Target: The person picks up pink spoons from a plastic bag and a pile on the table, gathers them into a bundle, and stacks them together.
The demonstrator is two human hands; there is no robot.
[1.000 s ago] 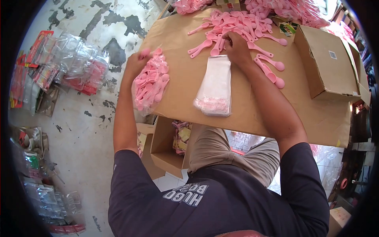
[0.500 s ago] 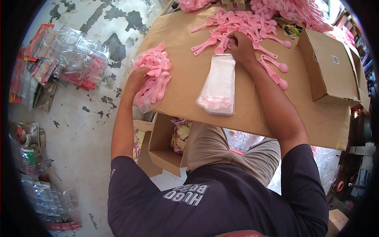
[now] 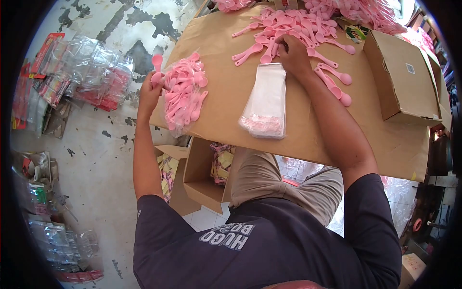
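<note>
My left hand (image 3: 151,91) is closed on pink spoons (image 3: 157,62), raised past the table's left edge, with two round bowls showing above the fingers. Just right of it lies a heap of pink spoons in clear bags (image 3: 183,94). My right hand (image 3: 293,54) reaches to the near side of a loose pile of pink spoons (image 3: 291,24), its fingers pinched on a spoon (image 3: 268,55). Below that hand, a stack of clear flat plastic bags (image 3: 264,98) lies on the brown cardboard tabletop (image 3: 216,120).
An open cardboard box (image 3: 404,79) stands at the right of the table. More bagged pink spoons (image 3: 361,14) are heaped at the back. Boxes with packed goods (image 3: 221,164) sit below the near edge. Plastic packaging (image 3: 91,67) lies on the floor at left.
My left hand has moved left and slightly up from the bagged heap, and now lifts spoons clear of it. My right hand stays at the loose pile, nearly unmoved.
</note>
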